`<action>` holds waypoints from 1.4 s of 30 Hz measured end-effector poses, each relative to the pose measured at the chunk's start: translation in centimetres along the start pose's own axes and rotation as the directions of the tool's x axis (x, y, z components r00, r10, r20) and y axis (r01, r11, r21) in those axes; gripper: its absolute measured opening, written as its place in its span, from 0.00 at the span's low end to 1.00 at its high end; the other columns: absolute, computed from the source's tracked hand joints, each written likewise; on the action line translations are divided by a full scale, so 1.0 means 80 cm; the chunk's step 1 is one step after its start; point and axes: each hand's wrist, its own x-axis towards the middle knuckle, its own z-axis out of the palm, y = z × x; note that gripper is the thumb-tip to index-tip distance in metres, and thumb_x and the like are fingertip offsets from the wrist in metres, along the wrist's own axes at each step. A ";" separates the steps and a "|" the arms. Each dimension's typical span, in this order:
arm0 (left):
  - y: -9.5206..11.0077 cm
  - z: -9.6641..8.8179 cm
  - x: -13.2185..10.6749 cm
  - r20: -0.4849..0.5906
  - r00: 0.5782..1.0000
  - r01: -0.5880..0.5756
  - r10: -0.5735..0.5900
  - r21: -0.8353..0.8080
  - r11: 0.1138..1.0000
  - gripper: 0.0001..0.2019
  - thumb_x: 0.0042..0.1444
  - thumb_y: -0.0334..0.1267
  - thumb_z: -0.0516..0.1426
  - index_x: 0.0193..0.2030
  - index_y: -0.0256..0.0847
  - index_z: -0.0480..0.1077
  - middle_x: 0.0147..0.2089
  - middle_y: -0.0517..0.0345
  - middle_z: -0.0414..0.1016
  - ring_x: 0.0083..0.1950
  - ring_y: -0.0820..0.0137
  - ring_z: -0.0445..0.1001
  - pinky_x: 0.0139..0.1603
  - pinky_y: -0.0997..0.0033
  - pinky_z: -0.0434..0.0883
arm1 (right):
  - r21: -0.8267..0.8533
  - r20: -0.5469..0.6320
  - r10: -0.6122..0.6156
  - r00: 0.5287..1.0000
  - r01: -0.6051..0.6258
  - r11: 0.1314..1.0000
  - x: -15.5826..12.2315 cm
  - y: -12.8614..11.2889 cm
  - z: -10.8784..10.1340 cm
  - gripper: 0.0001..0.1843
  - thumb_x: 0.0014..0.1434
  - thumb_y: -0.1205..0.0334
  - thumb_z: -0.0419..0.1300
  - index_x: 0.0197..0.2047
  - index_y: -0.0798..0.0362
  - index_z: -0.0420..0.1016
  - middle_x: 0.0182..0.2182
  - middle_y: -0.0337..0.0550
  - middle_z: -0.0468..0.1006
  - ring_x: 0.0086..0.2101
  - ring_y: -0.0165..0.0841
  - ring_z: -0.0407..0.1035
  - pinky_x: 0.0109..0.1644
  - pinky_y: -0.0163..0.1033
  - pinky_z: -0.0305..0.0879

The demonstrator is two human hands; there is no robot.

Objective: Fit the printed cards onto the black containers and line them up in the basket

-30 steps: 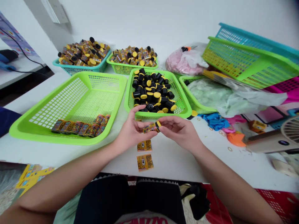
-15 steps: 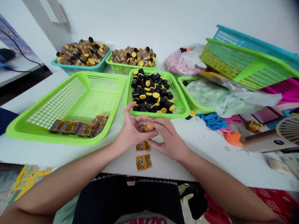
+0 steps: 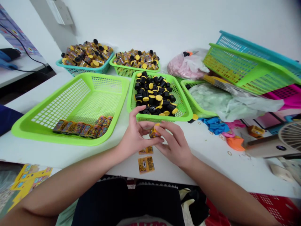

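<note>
The printed canister (image 3: 154, 132), which lay almost sideways between the hands a second ago, is now tipped more upright, its yellow end up; it seems the work is at the turning or adjusting of this one piece, not yet at setting it down. It sits above the worktop (image 3: 199, 166), near the close edge of the basket of black canisters (image 3: 172, 119). The left hand (image 3: 134, 135) has its thumb and some fingers closed about the piece, the index finger raised clear; the fingers of the right hand (image 3: 175, 144) grip it from the right. Those fingers hide its lower end, so whether its wrap fits fully cannot be told. The farther flat label (image 3: 146, 150) is partly covered, the print is too blurred to read, and the right edge cuts off a fan (image 3: 290, 136).
</note>
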 end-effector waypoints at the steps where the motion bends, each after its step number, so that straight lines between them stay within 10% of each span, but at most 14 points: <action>1: -0.001 -0.001 -0.001 0.018 1.000 0.001 -0.001 -0.010 1.000 0.43 0.47 0.28 0.68 0.62 0.51 0.46 0.43 0.61 0.80 0.42 0.70 0.82 0.46 0.70 0.77 | 0.015 -0.009 0.015 1.000 -0.014 1.000 0.000 0.000 0.000 0.32 0.62 0.67 0.62 0.67 0.48 0.59 0.48 0.54 0.75 0.51 0.45 0.73 0.51 0.53 0.75; 13: -0.005 -0.003 -0.003 -0.038 0.996 -0.085 0.084 -0.037 0.996 0.39 0.48 0.30 0.70 0.59 0.49 0.51 0.42 0.61 0.81 0.43 0.70 0.82 0.49 0.69 0.76 | 0.011 0.027 -0.062 0.998 0.062 0.998 0.009 0.001 -0.004 0.34 0.60 0.70 0.64 0.67 0.53 0.60 0.47 0.53 0.76 0.53 0.42 0.72 0.58 0.52 0.74; 22: 0.027 -0.017 -0.012 0.067 0.997 -0.065 0.042 0.384 0.921 0.29 0.52 0.37 0.68 0.58 0.46 0.62 0.47 0.56 0.82 0.45 0.71 0.79 0.50 0.71 0.72 | 0.134 -0.021 -0.112 0.993 0.114 0.984 0.011 0.000 0.000 0.34 0.61 0.69 0.64 0.68 0.48 0.60 0.47 0.45 0.81 0.50 0.38 0.75 0.60 0.50 0.72; 25: 0.063 -0.026 -0.024 0.046 0.999 -0.036 0.015 0.498 0.866 0.21 0.56 0.35 0.63 0.55 0.44 0.65 0.45 0.56 0.81 0.44 0.70 0.78 0.47 0.72 0.73 | 0.301 0.046 0.023 0.999 -0.035 0.953 0.028 0.020 -0.006 0.32 0.59 0.55 0.67 0.65 0.43 0.63 0.51 0.46 0.79 0.51 0.39 0.74 0.55 0.48 0.74; 27: 0.095 -0.046 -0.031 0.033 0.999 -0.012 -0.010 0.602 0.798 0.14 0.56 0.35 0.62 0.49 0.43 0.70 0.45 0.55 0.80 0.45 0.69 0.78 0.47 0.70 0.74 | 0.270 0.147 0.235 0.961 -0.267 0.925 0.044 0.053 -0.012 0.31 0.60 0.44 0.62 0.63 0.46 0.65 0.55 0.51 0.76 0.52 0.42 0.73 0.51 0.48 0.75; 29: 0.128 -0.079 -0.031 -0.013 1.000 0.028 -0.026 0.702 0.711 0.10 0.55 0.40 0.63 0.44 0.42 0.74 0.49 0.53 0.80 0.48 0.66 0.78 0.49 0.68 0.75 | -0.046 0.251 0.503 0.827 -0.509 0.860 0.060 0.097 -0.015 0.22 0.67 0.48 0.53 0.58 0.50 0.70 0.51 0.53 0.78 0.47 0.41 0.75 0.50 0.49 0.73; 36: 0.174 -0.190 0.019 -0.347 0.915 0.368 -0.206 0.927 0.072 0.13 0.52 0.45 0.60 0.41 0.44 0.79 0.42 0.56 0.83 0.43 0.62 0.80 0.49 0.65 0.74 | -0.558 0.547 0.700 0.459 -0.424 0.714 0.081 0.175 0.015 0.17 0.49 0.56 0.67 0.42 0.53 0.79 0.25 0.46 0.79 0.30 0.45 0.75 0.34 0.46 0.71; 42: 0.131 -0.216 0.043 -0.323 0.789 0.247 -0.522 0.945 -0.213 0.15 0.55 0.42 0.57 0.47 0.44 0.80 0.47 0.59 0.83 0.46 0.63 0.81 0.46 0.73 0.72 | -0.397 0.405 0.658 0.635 -0.526 0.752 0.083 0.151 -0.007 0.13 0.47 0.61 0.66 0.39 0.49 0.80 0.28 0.45 0.79 0.29 0.42 0.74 0.36 0.48 0.72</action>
